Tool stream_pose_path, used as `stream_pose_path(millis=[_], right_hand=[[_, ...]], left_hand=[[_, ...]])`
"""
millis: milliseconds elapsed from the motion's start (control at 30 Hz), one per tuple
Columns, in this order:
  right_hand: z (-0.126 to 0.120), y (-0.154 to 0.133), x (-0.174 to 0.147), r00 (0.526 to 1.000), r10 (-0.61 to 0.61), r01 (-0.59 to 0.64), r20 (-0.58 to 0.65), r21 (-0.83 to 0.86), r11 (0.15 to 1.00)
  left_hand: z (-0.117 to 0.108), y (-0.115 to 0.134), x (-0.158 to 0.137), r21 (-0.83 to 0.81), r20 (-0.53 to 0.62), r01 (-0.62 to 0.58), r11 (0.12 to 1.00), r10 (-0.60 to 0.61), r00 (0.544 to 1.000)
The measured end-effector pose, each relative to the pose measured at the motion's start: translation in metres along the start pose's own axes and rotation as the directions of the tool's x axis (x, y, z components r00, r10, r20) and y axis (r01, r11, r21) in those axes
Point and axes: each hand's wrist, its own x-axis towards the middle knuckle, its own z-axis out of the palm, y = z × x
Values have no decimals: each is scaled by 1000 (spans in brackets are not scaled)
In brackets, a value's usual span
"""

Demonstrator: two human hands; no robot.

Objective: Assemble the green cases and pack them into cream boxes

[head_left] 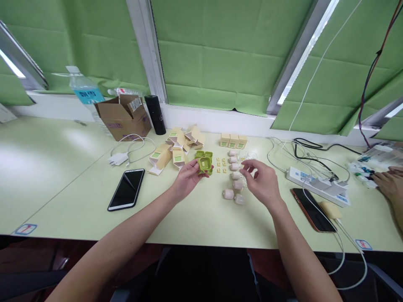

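Between the fingers of my left hand (188, 178) is a small green square container (205, 164), its hollow side facing me. More green containers (208, 154) of the same sort sit on the table just behind it. Slightly to the right, several tiny yellow pieces (218, 165) lie in short rows. My right hand (258, 181) has its thumb and forefinger pinched together; what they hold, if anything, is too small to make out. Close beside those fingertips stands a column of pale pink cylinders (236, 175), with clear plastic pieces (248, 156) partly behind the hand.
Opened small cartons (161, 157) are piled behind my left hand; three upright ones (233, 141) stand farther back. A phone (126, 189) and charger (119, 158) lie left. On the right are a power strip (317, 185), another phone (313, 209), cables and another person's hand (389, 184).
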Motion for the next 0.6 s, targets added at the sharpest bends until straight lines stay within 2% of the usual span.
stream_pose_path(millis=[100,233,467,600], right_hand=[[-9,-3,-29,990,-43,77,131,-268,960],[-6,-3,-64,966,-49,161,254,-440,884],[11,2,-79,953,-3,167,304,-516,840],[3,0,-73,953,9,142,302,-476,868]], left_hand=[[0,-1,0,-2,-5,-4,1000,4,1000],[-2,-2,1,8,-4,-12,1000,12,1000],[-2,-3,1,46,-5,-22,999,22,1000],[-1,-3,1,68,-8,-40,997,41,999]])
